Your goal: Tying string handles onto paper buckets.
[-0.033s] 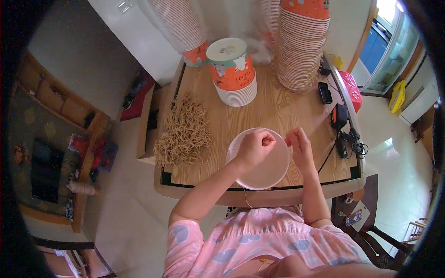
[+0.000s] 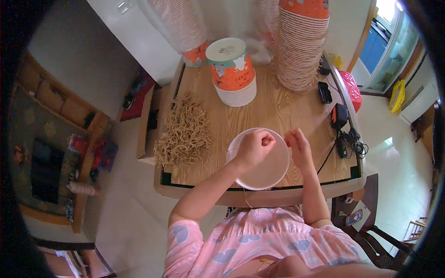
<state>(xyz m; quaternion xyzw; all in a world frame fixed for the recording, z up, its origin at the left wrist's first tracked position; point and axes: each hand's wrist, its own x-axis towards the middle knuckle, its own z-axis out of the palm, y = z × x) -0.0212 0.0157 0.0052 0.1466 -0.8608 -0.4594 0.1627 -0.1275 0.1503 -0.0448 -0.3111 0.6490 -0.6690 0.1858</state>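
A white-lined paper bucket [image 2: 264,175] stands at the table's near edge with its round opening facing up. Over its opening, my left hand [image 2: 256,147] is closed, fingers curled toward the thumb; whatever they hold is hidden. At the bucket's right rim, my right hand [image 2: 299,144] is pinched, and what lies between its fingertips is too small to make out. A thin cord [image 2: 247,198] hangs down from the bucket's near side, and a short bit of cord shows at its left rim. Left of the bucket lies a tangled heap of tan twine cords [image 2: 185,132].
Behind the bucket stands an upside-down stack of orange printed buckets [image 2: 235,76]. Taller nested stacks [image 2: 303,51] rise at the back, some in clear plastic. Black adapters and cables [image 2: 340,116] line the table's right edge. A dark chair [image 2: 366,222] holds a phone [image 2: 355,217].
My right hand's fingers have curled in a little more at the bucket's rim. My left hand, the bucket and the twine stay where they were.
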